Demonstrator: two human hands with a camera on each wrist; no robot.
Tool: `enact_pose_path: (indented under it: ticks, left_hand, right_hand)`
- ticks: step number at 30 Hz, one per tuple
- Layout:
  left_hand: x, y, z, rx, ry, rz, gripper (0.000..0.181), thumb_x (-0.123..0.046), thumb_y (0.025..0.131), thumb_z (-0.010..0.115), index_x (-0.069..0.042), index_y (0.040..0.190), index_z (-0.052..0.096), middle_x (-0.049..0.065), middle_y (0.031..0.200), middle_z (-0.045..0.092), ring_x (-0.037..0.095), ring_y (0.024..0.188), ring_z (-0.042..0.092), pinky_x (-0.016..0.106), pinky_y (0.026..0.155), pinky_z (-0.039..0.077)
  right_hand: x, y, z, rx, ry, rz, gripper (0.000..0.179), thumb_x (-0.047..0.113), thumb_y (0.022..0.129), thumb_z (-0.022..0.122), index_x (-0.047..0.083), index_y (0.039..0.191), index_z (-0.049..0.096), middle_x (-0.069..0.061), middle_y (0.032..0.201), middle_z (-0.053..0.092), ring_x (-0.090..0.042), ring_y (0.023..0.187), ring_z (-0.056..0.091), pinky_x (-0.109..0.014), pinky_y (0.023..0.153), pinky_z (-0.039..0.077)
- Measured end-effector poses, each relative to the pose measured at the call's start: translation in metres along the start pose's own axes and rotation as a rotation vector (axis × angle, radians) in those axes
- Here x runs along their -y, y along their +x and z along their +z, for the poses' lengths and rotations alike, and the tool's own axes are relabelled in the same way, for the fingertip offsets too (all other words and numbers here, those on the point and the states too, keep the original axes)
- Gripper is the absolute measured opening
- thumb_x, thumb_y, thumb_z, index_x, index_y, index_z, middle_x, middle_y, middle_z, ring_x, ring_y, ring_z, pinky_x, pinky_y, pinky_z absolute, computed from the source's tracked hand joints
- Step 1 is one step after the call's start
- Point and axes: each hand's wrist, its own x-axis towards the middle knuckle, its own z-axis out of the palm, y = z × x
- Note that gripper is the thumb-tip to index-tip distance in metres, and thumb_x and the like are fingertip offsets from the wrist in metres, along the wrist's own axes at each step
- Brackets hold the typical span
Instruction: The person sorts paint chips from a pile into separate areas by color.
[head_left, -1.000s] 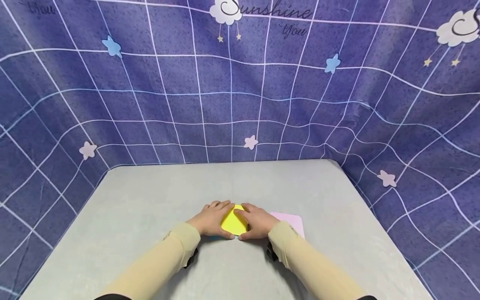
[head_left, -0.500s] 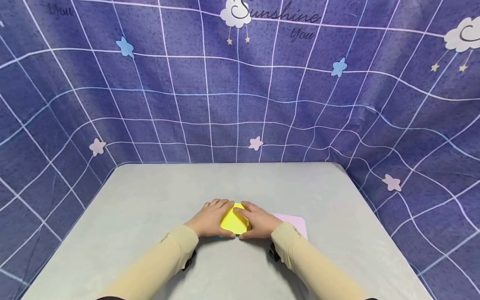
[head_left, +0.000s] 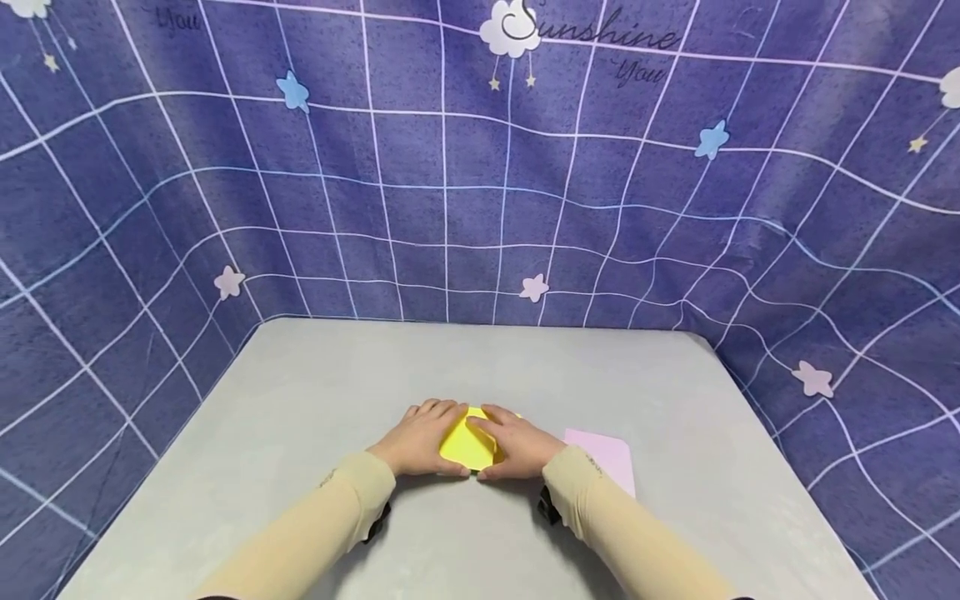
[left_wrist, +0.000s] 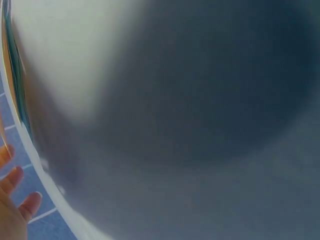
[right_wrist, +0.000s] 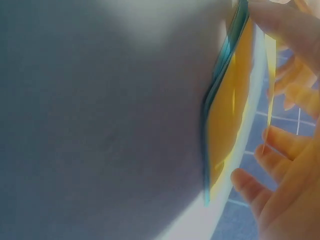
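A yellow sheet of paper [head_left: 465,448] is bent up between the two hands over the middle of the table. My left hand [head_left: 422,439] holds its left side, fingers along the far edge and thumb at the near edge. Opposite it, my right hand [head_left: 522,448] grips the right side, its thumb close to the left thumb. A yellow corner shows beyond the right fingers. In the right wrist view, teal sheets [right_wrist: 207,112] lie under yellow paper [right_wrist: 225,132] that bulges upward. Teal edges [left_wrist: 19,90] also show at the left border of the left wrist view.
To the right, a pale pink sheet [head_left: 606,460] lies flat, partly covered by the right sleeve. The light grey tabletop [head_left: 375,358] ends at a purple-blue curtain [head_left: 472,208] with grid lines and stars, hanging behind and on both sides.
Both hands have shifted left over the table with the yellow paper, farther from the pink sheet. Blue under the left hand has gone from sight; a yellow corner now shows beyond the right fingers.
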Motion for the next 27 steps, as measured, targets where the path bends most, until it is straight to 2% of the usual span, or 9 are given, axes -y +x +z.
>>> enact_pose_path:
  ticks: [7,19,27]
  left_hand:
    - [0.015,-0.015,-0.005,-0.030,0.011,-0.025,0.109,-0.083,0.067,0.059,-0.017,0.150,0.034,0.005,0.146,0.041,0.029,0.132,0.036,0.055,0.102,0.032]
    - [0.033,-0.045,-0.015,-0.035,0.020,-0.065,0.110,-0.082,0.068,0.059,-0.015,0.151,0.032,0.005,0.146,0.041,0.029,0.133,0.037,0.054,0.103,0.031]
    - [0.046,-0.067,-0.012,-0.045,0.002,-0.101,0.110,-0.083,0.067,0.059,-0.016,0.151,0.033,0.006,0.144,0.043,0.028,0.131,0.038,0.054,0.102,0.032]
  right_hand:
    - [0.012,0.018,0.001,-0.001,-0.016,-0.026,0.091,0.051,0.079,0.075,0.022,0.153,0.030,-0.015,0.155,0.025,-0.029,0.139,0.030,-0.043,0.108,0.032]
    - [0.040,0.041,0.005,0.014,-0.042,-0.057,0.088,0.052,0.080,0.073,0.022,0.152,0.031,-0.013,0.154,0.027,-0.028,0.137,0.034,-0.041,0.109,0.032]
    - [0.060,0.054,0.009,0.072,-0.017,-0.058,0.089,0.052,0.080,0.073,0.023,0.152,0.031,-0.012,0.155,0.026,-0.026,0.140,0.031,-0.040,0.108,0.033]
